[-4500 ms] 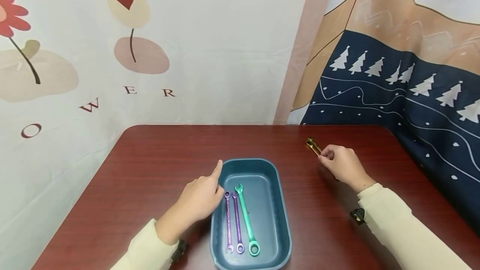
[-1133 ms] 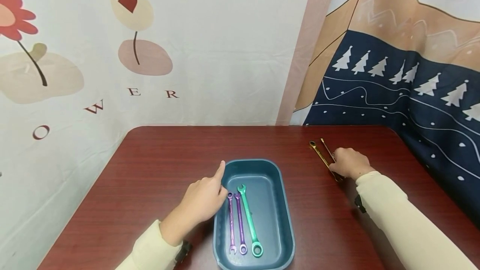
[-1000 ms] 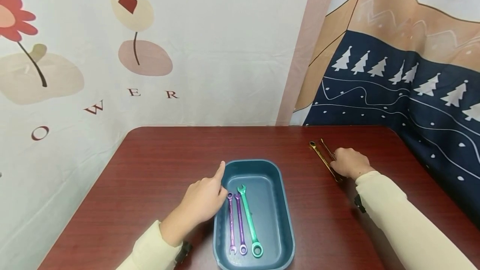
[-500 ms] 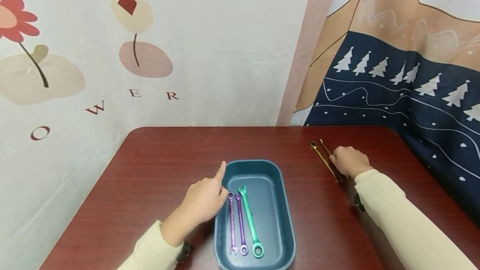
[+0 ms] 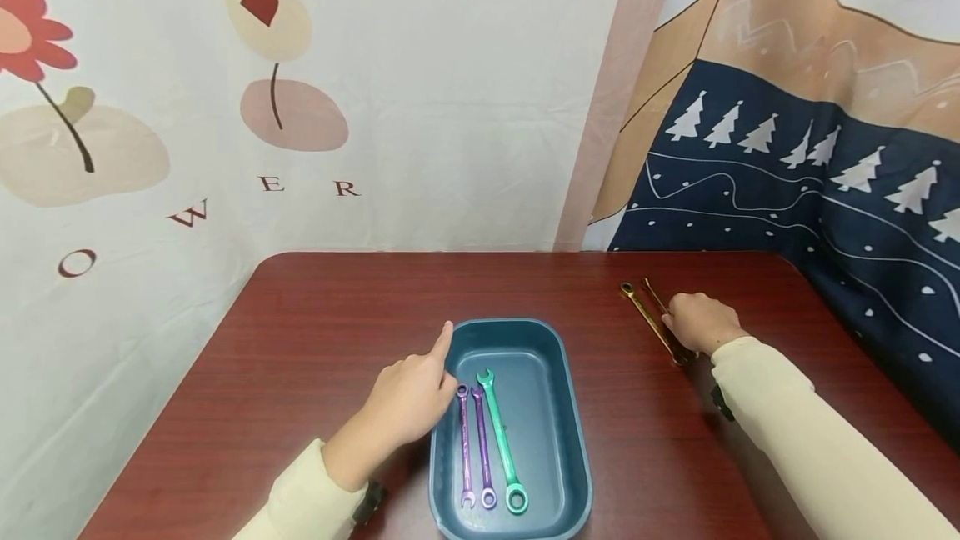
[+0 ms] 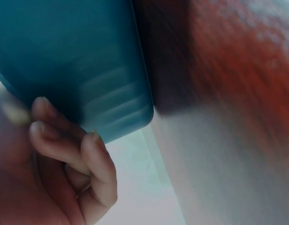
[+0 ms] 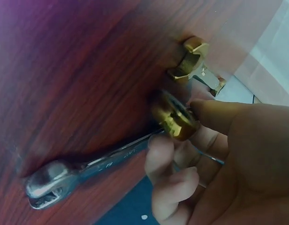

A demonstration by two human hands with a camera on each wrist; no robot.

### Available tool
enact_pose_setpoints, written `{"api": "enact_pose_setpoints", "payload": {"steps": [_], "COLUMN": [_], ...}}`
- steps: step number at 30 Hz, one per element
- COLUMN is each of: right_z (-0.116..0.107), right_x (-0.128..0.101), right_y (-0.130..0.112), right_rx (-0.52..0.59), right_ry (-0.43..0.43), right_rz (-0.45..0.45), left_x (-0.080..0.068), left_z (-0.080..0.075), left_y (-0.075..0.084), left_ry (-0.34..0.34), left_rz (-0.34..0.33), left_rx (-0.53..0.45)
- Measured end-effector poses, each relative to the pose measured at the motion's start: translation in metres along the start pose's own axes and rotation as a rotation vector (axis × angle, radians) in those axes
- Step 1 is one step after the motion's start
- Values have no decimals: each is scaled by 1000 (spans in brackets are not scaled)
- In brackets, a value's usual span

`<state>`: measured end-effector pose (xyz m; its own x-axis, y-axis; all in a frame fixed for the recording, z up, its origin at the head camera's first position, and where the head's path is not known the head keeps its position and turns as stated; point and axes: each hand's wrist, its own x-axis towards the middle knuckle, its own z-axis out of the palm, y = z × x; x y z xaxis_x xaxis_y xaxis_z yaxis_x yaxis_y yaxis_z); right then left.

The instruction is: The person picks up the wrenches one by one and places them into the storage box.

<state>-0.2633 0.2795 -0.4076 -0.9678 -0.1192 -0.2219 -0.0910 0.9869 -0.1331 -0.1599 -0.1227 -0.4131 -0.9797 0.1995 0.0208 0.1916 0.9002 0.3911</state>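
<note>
My left hand (image 5: 408, 398) rests on the left rim of a teal tray (image 5: 572, 407). Its index finger stretches along the rim, and the other fingers (image 6: 95, 159) curl against the tray's outer wall (image 6: 74, 61). In the tray lie a green wrench (image 5: 498, 440) and two purple wrenches (image 5: 472, 444), side by side. At the right of the table my right hand (image 5: 693, 323) pinches a gold wrench (image 5: 645, 317) that lies on the wood. In the right wrist view the thumb and a finger (image 7: 161, 152) close on its gold head (image 7: 175, 119).
A thinner wrench (image 5: 654, 294) lies right beside the gold one. The right wrist view shows another gold end (image 7: 191, 56) and a silvery wrench end (image 7: 46, 185). The dark red table (image 5: 315, 332) stands against printed fabric backdrops (image 5: 787, 148).
Since 4.5 s ago my right hand has slid back along the gold wrench, and the thinner wrench has come into sight beside it. Over the last second nothing has visibly moved. The left hand has stayed put.
</note>
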Motion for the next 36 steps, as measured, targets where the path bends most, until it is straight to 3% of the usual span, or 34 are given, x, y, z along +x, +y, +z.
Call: {"api": "enact_pose_setpoints", "payload": {"steps": [21, 31, 36], "right_z": [7, 12, 14], "right_x": [2, -5, -12], "right_y": [3, -13, -23], "right_rx": [388, 680, 751], "right_ry": [34, -63, -79], "right_rz": [-54, -84, -91], "left_x": [0, 1, 2], "left_z": [-1, -1, -2], "left_y": [0, -1, -1], "left_ry": [-9, 3, 11], "left_rz": [-9, 4, 11], "left_rx": [2, 5, 21]}}
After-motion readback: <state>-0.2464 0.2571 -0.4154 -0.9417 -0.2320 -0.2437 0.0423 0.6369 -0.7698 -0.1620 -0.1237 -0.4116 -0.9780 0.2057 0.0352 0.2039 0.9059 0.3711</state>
